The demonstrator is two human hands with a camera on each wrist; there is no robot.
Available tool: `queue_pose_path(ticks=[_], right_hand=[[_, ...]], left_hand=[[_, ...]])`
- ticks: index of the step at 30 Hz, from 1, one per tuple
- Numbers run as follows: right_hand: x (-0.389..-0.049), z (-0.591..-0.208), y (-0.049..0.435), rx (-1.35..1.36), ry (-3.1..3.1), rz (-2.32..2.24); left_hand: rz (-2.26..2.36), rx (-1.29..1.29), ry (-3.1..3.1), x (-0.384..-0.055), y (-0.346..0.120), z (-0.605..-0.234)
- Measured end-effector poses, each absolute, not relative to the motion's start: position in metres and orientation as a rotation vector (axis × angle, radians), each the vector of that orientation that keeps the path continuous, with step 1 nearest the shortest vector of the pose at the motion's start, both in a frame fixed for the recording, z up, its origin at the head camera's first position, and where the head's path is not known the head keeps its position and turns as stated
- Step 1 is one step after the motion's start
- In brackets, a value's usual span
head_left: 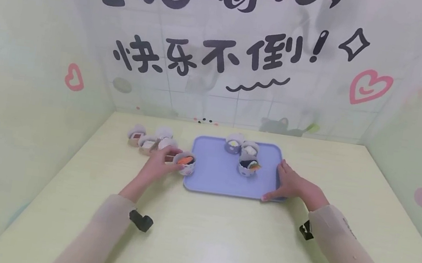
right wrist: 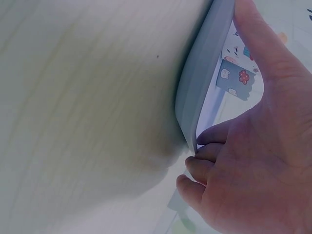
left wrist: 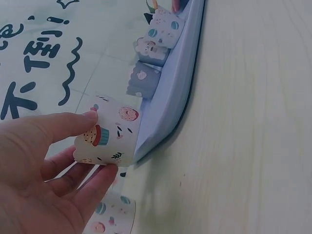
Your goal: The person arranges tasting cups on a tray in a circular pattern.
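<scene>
Tray [head_left: 212, 167]: three cups [head_left: 247, 169] aboard, apparently done; about four cups [head_left: 147, 145], left of it, seemingly outstanding. Your left hand [head_left: 158, 163]: fingers pinching an orange-topped cup [head_left: 187, 169] at the tray's left rim. Your right hand [head_left: 292, 185]: fingers grasping its right side. Wall writing [head_left: 221, 56] behind the tray: "快乐不倒!"; no brand legible.

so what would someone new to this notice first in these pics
Probably the big black Chinese lettering on the wall behind the table. Next comes the lavender-blue tray, bearing three paper cups, with the right hand at its right end. Then the left hand at the tray's left edge, pinching a cupcake-print paper cup that holds an orange-topped food piece.
</scene>
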State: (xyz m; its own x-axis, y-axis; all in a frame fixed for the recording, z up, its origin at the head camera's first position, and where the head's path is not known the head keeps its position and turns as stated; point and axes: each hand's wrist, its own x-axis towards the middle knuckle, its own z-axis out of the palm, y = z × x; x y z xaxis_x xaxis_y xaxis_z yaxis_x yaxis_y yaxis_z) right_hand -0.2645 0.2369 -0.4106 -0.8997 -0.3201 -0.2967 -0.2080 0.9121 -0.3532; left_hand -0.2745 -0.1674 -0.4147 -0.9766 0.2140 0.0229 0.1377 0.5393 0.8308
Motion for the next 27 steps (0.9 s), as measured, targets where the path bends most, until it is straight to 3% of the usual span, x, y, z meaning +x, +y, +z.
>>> queue_pose_path(ticks=[27], right_hand=[[-0.264, -0.406, 0.235, -0.372, 2.718, -0.445]], left_hand=[[1.37, 0.497, 2.579, -0.284, -0.07, -0.421]])
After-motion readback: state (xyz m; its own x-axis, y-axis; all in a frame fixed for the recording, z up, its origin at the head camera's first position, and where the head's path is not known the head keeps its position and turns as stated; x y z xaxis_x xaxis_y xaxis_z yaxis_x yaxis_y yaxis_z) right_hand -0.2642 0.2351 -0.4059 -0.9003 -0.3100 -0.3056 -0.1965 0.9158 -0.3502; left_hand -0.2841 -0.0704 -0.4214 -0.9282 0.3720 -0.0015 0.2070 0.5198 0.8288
